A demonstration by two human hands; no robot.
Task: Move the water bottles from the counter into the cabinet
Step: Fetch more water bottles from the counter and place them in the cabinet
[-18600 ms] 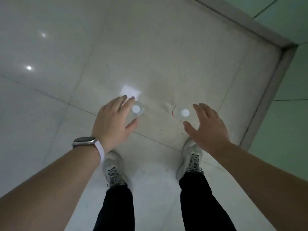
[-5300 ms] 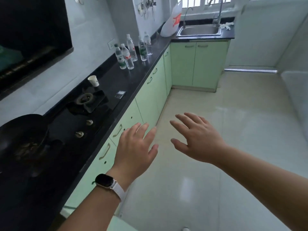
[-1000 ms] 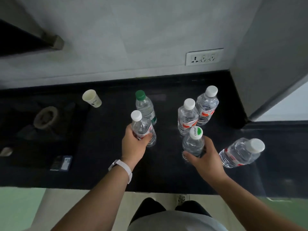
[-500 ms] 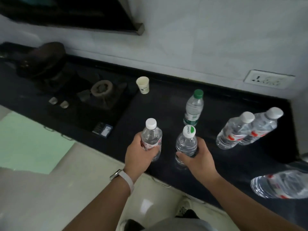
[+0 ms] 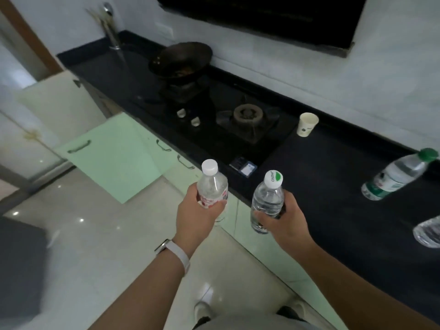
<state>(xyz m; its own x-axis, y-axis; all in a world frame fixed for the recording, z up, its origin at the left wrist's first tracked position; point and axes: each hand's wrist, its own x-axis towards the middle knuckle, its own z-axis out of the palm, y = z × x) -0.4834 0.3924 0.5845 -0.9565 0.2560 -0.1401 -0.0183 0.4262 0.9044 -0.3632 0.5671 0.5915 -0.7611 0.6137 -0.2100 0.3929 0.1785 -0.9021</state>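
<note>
My left hand grips a clear water bottle with a red label and white cap, held upright off the counter's edge above the floor. My right hand holds a second clear bottle with a green-marked white cap, also upright, at the front edge of the black counter. A green-capped bottle stands on the counter at the far right, and part of another bottle shows at the right edge. A pale green cabinet door stands open to the left under the counter.
A gas hob with a burner and a dark wok occupies the counter's middle. A paper cup stands right of the hob, a small dark box near the front edge. Glossy tiled floor spreads below; my shoe is visible.
Both bottles have been lifted off the counter and carried left. My view has swung left, bringing the open cabinet door and the wok into sight; the other bottles slid to the right edge.
</note>
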